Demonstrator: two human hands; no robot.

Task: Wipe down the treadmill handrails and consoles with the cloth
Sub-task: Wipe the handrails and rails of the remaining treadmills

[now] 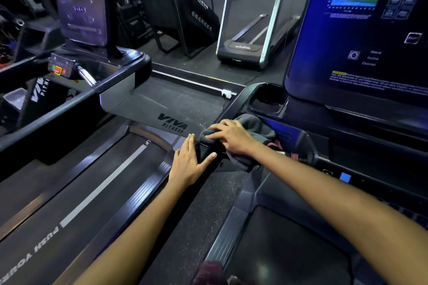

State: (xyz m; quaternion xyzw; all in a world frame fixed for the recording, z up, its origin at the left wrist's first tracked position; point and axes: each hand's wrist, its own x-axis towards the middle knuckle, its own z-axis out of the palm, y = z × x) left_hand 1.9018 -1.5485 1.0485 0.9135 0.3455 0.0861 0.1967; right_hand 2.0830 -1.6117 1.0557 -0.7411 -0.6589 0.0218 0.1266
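The grey cloth [252, 127] lies bunched on the black handrail [206, 152] of the treadmill on the right. The right hand [231, 136] sits on top of the cloth with its fingers spread and pressing down, not curled round it. The left hand [190, 164] is just beside it, flat on the rail, fingers straight, holding nothing.

Part of the cloth hangs off the rail under the right hand. I think it could slip off and drop to the floor if the hand slides fast, since nothing grips it.

Just past the right hand is the cup holder [266, 99], and above that the big lit console screen [361, 30]. A hard rub there could press something on the screen by mistake.

Past the left hand is the next treadmill's belt [92, 192], and further off its console [81, 2].
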